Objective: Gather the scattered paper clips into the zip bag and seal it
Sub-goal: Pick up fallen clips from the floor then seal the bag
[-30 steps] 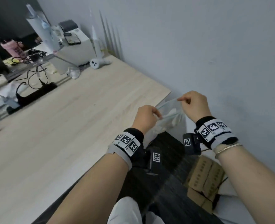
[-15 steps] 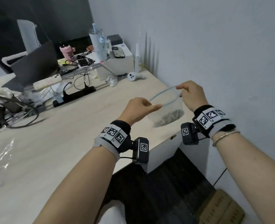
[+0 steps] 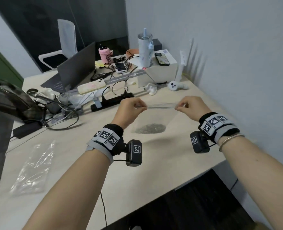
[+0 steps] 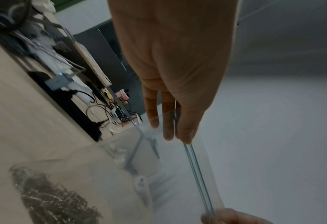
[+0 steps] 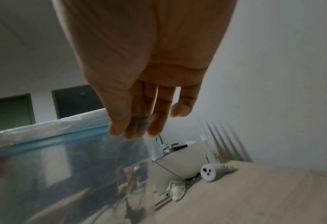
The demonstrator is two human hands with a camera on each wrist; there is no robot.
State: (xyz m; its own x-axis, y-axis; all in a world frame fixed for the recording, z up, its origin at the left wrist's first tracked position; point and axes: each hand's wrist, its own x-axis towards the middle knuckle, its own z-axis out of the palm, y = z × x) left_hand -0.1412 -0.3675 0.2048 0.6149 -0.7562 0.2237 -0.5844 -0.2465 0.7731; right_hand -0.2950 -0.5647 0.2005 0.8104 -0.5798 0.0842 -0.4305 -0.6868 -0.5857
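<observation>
Left hand: the left hand [image 3: 130,108] is raised over the table [image 3: 154,163], thumb and fingers [image 4: 168,121] pinching the left end of the zip bag's top edge
Right hand: the right hand [image 3: 191,107] pinches the right end of the same edge, thumb pressed against the fingertips [image 5: 137,130] with the blue zip line running between them
Zip bag: the clear zip bag [image 3: 155,117] hangs between the two hands above the table, its top stretched into a straight, nearly level line; whether the zip is fully closed cannot be told
Paper clips: the paper clips [image 3: 149,128] sit in a grey heap at the bottom of the bag, seen also in the left wrist view [image 4: 53,201]
Far end: a black power strip [image 3: 112,102] lies just beyond the hands, a white controller [image 3: 177,86] near the wall, a laptop [image 3: 74,70] further back
Near left: a second clear plastic bag [image 3: 32,168] lies flat on the table, well apart from the hands
</observation>
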